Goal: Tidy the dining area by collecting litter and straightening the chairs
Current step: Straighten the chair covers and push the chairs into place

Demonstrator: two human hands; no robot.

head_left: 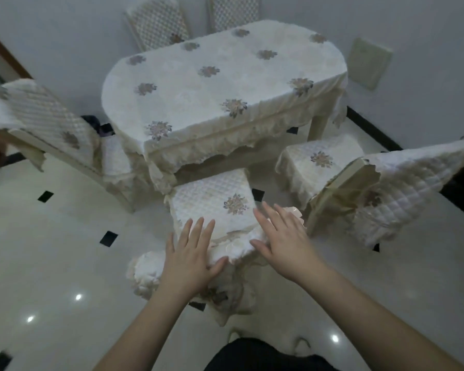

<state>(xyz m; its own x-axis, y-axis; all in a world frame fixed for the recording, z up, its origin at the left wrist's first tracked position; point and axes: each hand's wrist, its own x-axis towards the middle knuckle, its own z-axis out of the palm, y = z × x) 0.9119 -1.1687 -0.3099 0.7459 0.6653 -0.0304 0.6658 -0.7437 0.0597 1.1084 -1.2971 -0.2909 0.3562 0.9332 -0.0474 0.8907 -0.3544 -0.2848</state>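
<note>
A chair [214, 202] in a cream quilted cover with a flower motif stands right in front of me, its seat partly under the dining table [212, 84]. Both my hands lie on the top of its backrest. My left hand [190, 253] is flat with fingers spread and straight, thumb against the cover's lace edge. My right hand [281, 236] also rests flat with straight fingers on the backrest's right end. The table wears a cream cloth with flower motifs; no litter shows on it.
One covered chair [51, 121] stands at the table's left end, another chair [359, 180] at the right, angled outward. Two more chairs [158, 25] lean by the far wall. The floor [51, 236] is glossy white tile with small black squares.
</note>
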